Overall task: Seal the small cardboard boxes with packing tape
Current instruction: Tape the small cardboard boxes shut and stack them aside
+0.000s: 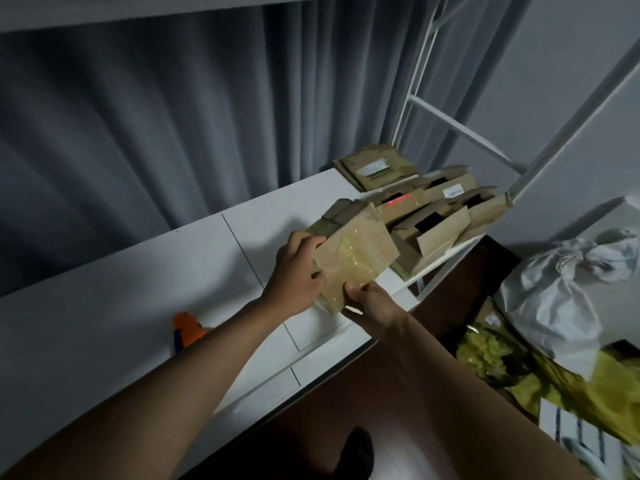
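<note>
Both left hand and right hand closed on small brown cardboard box, pressing glossy clear tape strip; probably next: set aside, fetch an open box.

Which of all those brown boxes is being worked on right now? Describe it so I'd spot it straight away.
Start at the long white table in front of the grey curtain and follow it to its far right end, where a pile of open cardboard boxes sits. The taped box is just in front of that pile, gripped by the left hand and right hand. Unlike its neighbours, it is closed and has glossy yellowish tape across its face.
</note>
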